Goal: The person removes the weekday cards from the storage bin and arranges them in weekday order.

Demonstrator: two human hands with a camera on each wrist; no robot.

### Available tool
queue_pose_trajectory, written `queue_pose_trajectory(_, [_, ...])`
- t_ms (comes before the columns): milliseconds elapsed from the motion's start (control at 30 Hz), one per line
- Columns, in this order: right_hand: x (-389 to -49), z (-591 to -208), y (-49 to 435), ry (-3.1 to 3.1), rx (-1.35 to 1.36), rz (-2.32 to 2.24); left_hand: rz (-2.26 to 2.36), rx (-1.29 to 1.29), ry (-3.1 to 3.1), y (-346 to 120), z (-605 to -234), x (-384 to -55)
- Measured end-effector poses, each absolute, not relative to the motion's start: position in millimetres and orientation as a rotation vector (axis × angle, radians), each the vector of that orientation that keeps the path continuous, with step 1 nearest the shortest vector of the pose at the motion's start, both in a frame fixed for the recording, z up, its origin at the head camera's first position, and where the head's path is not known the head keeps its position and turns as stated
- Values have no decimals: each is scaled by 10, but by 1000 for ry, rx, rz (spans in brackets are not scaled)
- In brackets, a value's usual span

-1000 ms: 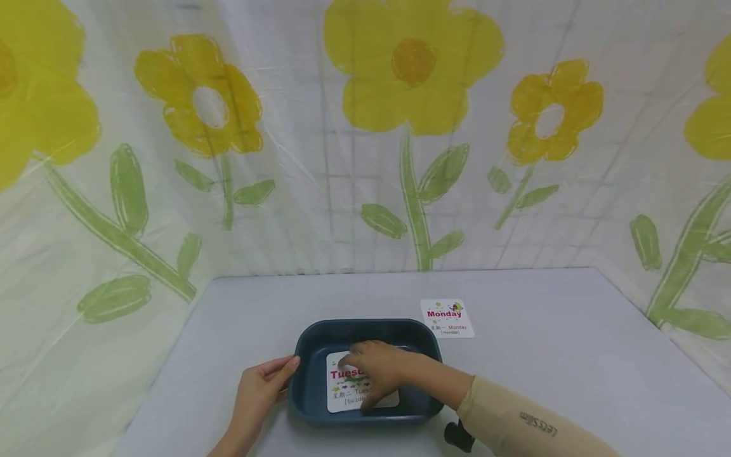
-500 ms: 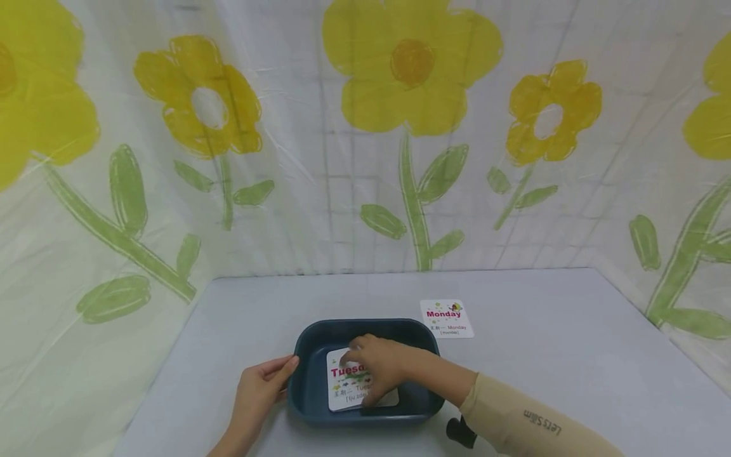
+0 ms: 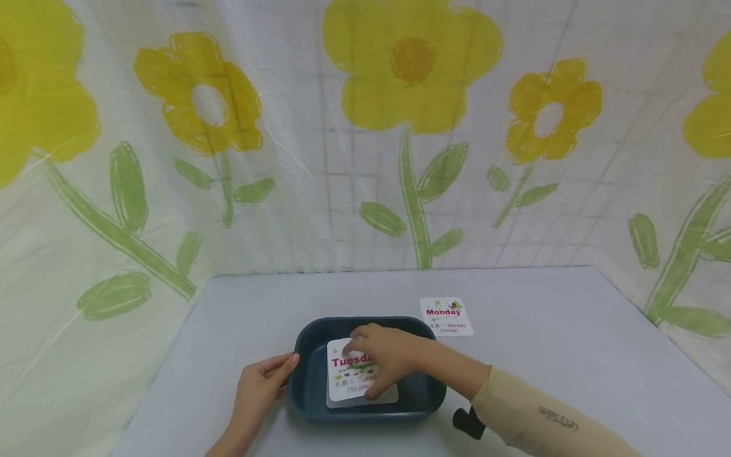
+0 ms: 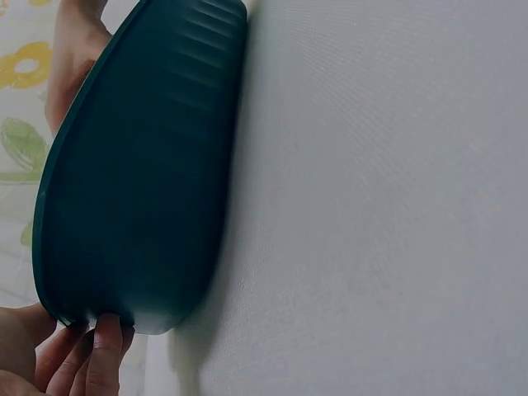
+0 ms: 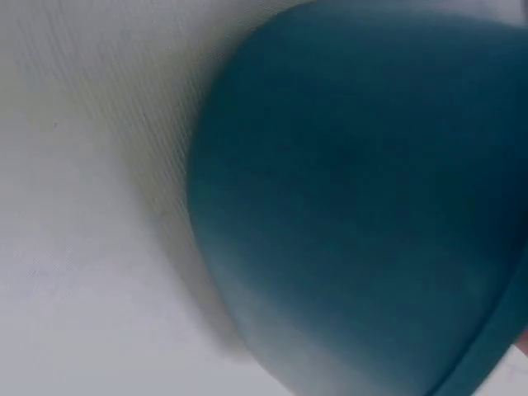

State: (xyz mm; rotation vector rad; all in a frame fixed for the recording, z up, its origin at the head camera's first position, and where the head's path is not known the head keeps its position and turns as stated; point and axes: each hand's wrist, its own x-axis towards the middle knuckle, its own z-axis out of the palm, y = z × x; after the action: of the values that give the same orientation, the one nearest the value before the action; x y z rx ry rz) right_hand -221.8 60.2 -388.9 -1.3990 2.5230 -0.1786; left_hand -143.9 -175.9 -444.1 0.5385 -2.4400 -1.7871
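Observation:
In the head view a dark teal rectangular basin [image 3: 365, 416] stands on the table. My left hand [image 3: 258, 388] pinches its left rim, thumb on top; the left wrist view shows the fingers [image 4: 103, 355] against its outer wall. Inside the basin my right hand [image 3: 394, 357] holds a white card [image 3: 349, 379] printed "Tuesday" in red, gripping it by its right part, which the hand covers. The card is raised off another white card [image 3: 389, 395] beneath it. In the right wrist view the basin's wall [image 5: 346, 190] fills most of the picture.
A white "Monday" card [image 3: 447, 317] lies flat on the table [image 3: 548, 330] behind the basin, to its right. Near the right forearm sits a small black object [image 3: 468, 423]. A curtain [image 3: 297, 158] with yellow flowers hangs behind the table's far edge.
The right hand has lifted the "Tuesday" card up from the basin's bottom, uncovering the edge of another card below. The left hand stays at the rim.

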Motion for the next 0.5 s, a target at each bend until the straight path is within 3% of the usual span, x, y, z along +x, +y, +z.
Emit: queue_pose_trajectory(500, [-2214,-3660,1024,2564,-1247,-209,-1758,518,-2465,-1768,-4448,-1457])
